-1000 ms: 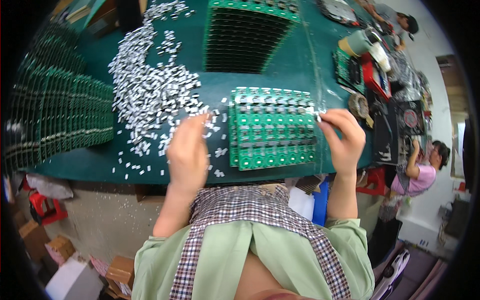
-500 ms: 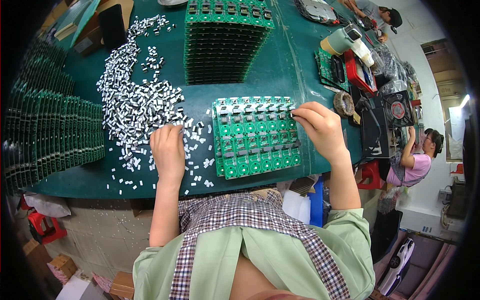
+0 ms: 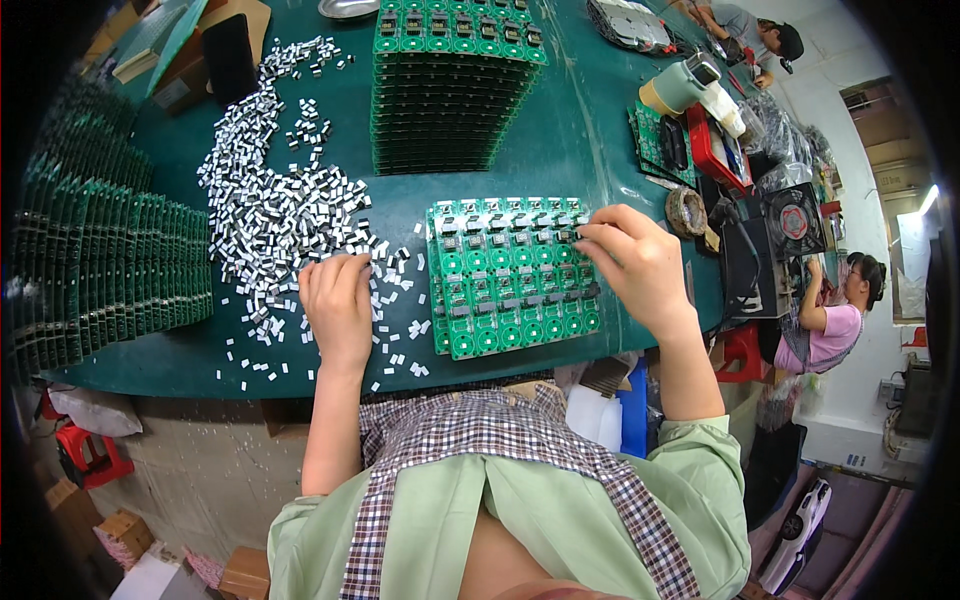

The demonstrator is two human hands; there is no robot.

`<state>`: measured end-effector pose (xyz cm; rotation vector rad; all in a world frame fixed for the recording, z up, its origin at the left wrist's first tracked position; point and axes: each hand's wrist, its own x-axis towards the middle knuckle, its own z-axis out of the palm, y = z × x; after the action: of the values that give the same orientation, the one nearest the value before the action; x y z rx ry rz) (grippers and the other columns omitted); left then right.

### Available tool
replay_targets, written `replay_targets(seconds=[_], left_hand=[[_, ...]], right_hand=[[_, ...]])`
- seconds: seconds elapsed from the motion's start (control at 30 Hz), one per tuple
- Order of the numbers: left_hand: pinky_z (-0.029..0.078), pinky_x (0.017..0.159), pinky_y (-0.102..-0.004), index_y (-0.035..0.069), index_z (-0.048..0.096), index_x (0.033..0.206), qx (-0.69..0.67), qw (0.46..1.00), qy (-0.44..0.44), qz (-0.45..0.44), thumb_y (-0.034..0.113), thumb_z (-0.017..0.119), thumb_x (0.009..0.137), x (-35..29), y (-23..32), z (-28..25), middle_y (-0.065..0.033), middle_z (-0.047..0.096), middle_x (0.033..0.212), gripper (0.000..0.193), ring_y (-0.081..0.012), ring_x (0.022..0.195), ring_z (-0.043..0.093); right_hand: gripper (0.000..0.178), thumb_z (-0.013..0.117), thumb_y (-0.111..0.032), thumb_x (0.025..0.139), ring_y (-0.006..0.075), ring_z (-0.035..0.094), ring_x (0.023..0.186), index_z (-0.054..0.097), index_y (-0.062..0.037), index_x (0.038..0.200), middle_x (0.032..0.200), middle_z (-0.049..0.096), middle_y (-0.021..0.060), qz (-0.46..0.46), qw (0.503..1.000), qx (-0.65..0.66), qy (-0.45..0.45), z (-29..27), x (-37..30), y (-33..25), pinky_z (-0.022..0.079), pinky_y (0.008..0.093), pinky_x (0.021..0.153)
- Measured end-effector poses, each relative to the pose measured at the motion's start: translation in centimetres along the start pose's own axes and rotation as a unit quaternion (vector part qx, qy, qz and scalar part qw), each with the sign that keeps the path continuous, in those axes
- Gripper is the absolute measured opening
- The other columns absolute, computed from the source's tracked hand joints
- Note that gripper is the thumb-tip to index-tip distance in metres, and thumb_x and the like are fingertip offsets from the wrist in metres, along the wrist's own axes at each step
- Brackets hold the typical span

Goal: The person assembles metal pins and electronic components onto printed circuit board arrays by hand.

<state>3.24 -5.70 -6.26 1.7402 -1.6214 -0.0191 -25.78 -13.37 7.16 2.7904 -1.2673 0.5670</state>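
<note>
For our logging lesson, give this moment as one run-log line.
left hand: at white pieces | right hand: at right edge of board | stack: beyond board | grasp: unclear, both hands

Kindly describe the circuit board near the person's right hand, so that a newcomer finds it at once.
On the green table, find the broad scatter of white pieces. Just right of it, near the table's front edge, lies a green circuit board, the right hand at its upper right edge. Unlike the tall stack beyond, it tops a low pile.
</note>
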Motion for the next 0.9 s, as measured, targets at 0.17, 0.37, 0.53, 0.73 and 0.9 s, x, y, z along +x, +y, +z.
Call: replay_targets(seconds=[0.17,0.37,0.53,0.73,0.9], left_hand=[[0.037,0.090,-0.0409,0.005,0.063,0.091,-0.015,0.999,0.027,0.013,0.003,0.063,0.080,0.3,0.0,-0.2,-0.0075,0.062,0.087,0.011,-0.0258,0.086,0.056],[0.036,0.090,-0.0426,0.006,0.062,0.088,-0.030,0.999,0.022,0.014,0.005,0.061,0.082,-0.2,0.0,-0.8,-0.0050,0.061,0.086,0.006,-0.0223,0.085,0.057],[0.036,0.090,-0.0432,0.007,0.064,0.090,-0.044,0.998,0.038,0.010,0.007,0.062,0.082,-0.8,-0.1,-0.4,-0.0043,0.061,0.086,0.008,-0.0223,0.087,0.058],[0.044,0.083,-0.0357,0.004,0.066,0.090,-0.093,0.992,0.082,0.015,0.001,0.067,0.076,0.1,1.1,-2.6,-0.0081,0.065,0.085,0.014,-0.0249,0.084,0.060],[0.048,0.072,-0.0276,-0.001,0.067,0.089,-0.428,0.903,-0.003,-0.032,-0.005,0.070,0.073,-0.4,6.9,-8.2,-0.0088,0.067,0.085,0.017,-0.0194,0.079,0.063]], right_hand=[[0.013,0.071,-0.011,0.072,0.0211,0.061,0.076,0.064,-0.0075,0.083,0.083,0.059,0.0037,-0.057,0.998,0.015,0.028,0.5,1.6,-1.6,0.050,0.0321,0.061],[0.012,0.070,-0.014,0.073,0.0231,0.059,0.075,0.061,-0.0070,0.077,0.077,0.055,0.0051,-0.057,0.998,-0.014,0.006,0.9,1.7,-2.3,0.049,0.0341,0.060],[0.013,0.071,-0.012,0.072,0.0228,0.059,0.074,0.061,-0.0066,0.077,0.078,0.056,0.0048,-0.070,0.997,-0.016,0.025,1.4,1.1,-2.5,0.049,0.0336,0.060],[0.015,0.072,-0.013,0.072,0.0217,0.060,0.074,0.063,-0.0062,0.081,0.080,0.058,0.0050,-0.047,0.996,-0.040,0.059,0.5,0.7,-3.7,0.050,0.0332,0.061],[0.031,0.075,-0.011,0.072,0.0236,0.064,0.073,0.065,-0.0043,0.100,0.092,0.064,0.0102,0.006,0.965,0.260,0.037,-0.5,-0.8,-9.8,0.052,0.0322,0.061]])
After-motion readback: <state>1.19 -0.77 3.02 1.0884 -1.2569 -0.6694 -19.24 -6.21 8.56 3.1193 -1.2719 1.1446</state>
